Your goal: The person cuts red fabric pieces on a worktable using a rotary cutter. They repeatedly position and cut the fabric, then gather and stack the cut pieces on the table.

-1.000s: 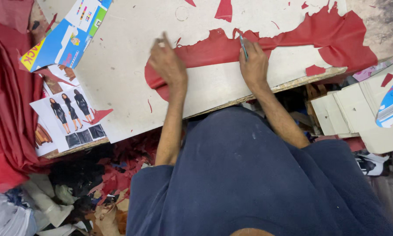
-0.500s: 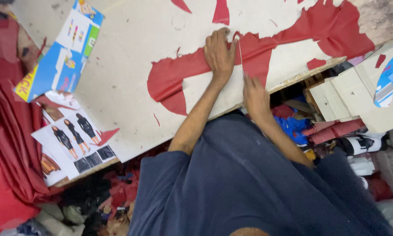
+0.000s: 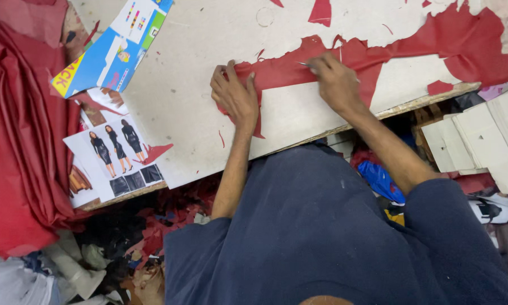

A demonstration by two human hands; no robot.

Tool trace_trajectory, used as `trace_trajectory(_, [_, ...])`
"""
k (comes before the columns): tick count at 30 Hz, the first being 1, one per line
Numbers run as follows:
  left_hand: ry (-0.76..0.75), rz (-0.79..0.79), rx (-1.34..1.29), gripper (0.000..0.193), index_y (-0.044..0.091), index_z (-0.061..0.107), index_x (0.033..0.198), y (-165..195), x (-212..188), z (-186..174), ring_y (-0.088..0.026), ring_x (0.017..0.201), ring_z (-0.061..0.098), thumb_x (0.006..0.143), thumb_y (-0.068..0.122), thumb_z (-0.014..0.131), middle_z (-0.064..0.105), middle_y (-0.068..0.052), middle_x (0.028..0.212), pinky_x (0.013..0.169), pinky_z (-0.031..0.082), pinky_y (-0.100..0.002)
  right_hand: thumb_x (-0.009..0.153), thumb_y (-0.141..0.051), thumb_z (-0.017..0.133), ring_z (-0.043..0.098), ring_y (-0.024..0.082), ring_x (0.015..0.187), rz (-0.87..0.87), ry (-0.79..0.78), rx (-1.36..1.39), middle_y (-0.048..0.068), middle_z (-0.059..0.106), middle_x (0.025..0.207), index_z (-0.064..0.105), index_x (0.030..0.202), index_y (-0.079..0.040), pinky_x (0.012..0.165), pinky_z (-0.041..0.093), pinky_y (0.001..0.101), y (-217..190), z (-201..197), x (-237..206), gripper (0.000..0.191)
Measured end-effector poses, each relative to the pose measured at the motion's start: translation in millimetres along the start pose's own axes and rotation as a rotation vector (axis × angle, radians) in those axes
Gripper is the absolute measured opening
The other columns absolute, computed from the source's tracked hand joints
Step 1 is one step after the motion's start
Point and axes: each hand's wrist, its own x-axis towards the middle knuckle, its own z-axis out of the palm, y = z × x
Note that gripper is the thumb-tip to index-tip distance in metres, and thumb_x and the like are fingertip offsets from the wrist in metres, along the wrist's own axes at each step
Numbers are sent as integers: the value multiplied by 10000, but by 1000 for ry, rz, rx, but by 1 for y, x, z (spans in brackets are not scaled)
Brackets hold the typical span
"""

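Note:
A long, ragged red sheet (image 3: 412, 48) lies across the pale work board (image 3: 192, 56). My left hand (image 3: 234, 93) presses flat on the sheet's left end, fingers spread. My right hand (image 3: 336, 82) rests on the middle of the sheet, fingers closed around a thin metal blade (image 3: 303, 64) whose tip points left onto the red material. Small red offcuts (image 3: 322, 11) lie on the board beyond the sheet. My dark blue shirt fills the lower part of the view.
Red fabric (image 3: 17, 141) is heaped at the left. A blue and yellow printed card (image 3: 110, 48) and a sheet with dress pictures (image 3: 115, 158) lie on the board's left end. Pale cardboard pieces (image 3: 474, 144) are stacked at the right. Scraps (image 3: 169, 220) litter the floor below the board.
My left hand has slid left to the sheet's end. My right hand has come up from the board's edge onto the sheet with the blade.

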Motion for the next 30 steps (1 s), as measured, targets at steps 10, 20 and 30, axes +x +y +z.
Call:
trace_trajectory(10, [-14,-155,37,206,131,710,993,-12,21,4,-278,1032,522,867,268,799,613,-24,1033,900,395,-460,898,-34,668,668,205,829,-437,-106,-156,68,628,1089,689,1181,-31,617,546,337,3,91,61,284])
trace_trajectory(20, [-44,-231,51,182,125,732,949,-10,27,8,-258,1003,518,852,255,814,607,-11,994,895,390,-456,968,-46,659,684,223,897,-451,-113,-233,76,689,1069,709,1177,-58,756,549,358,113,-2,13,215])
trace_trajectory(30, [-89,-157,-55,164,121,733,936,-24,31,3,-258,979,528,831,201,830,619,-21,962,876,392,-440,920,53,608,720,286,849,-99,-274,-234,57,721,1024,735,996,-89,672,543,412,112,-35,29,205])
